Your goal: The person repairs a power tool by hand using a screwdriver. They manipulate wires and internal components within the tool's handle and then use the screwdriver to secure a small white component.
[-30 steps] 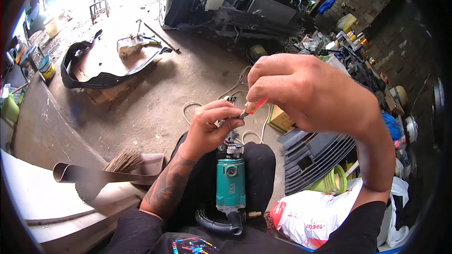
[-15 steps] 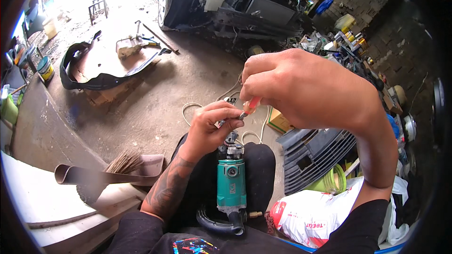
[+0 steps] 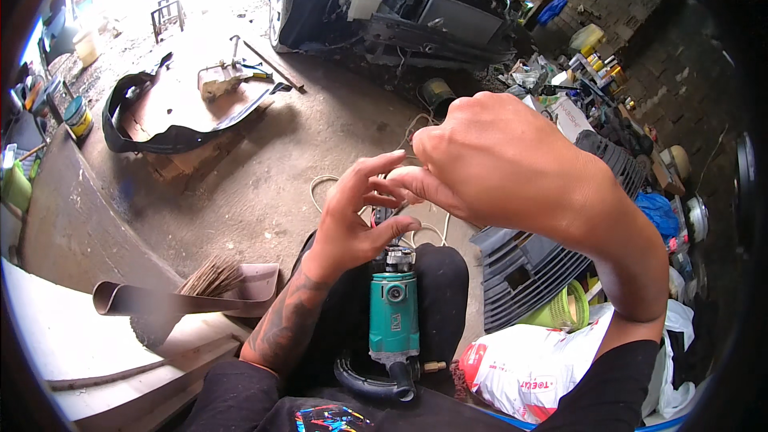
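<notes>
My left hand [image 3: 356, 212] is raised over my lap, thumb apart from its bent fingers, and nothing shows in its grip. Its upper fingers meet or overlap the thumb side of my right hand [image 3: 504, 164]. That right hand is closed with its back facing up, hiding whatever lies inside it. Below both hands, a teal corded power tool [image 3: 394, 316] lies on my lap between my thighs. It has a black curved handle [image 3: 372, 384] at the near end and an exposed metal head [image 3: 394, 258] at the far end, partly behind my left hand.
At left are a dustpan [image 3: 256, 284] and a broom [image 3: 212, 276]. A black car liner [image 3: 168, 140] lies farther off, before a partly dismantled car [image 3: 416, 16]. To the right are a black grille [image 3: 536, 268], a green basket [image 3: 560, 308] and a white bag [image 3: 528, 368].
The small red-handled tool pinched between my hands is now out of sight. My left thumb and fingers have spread apart, and my right hand has turned and closed more.
</notes>
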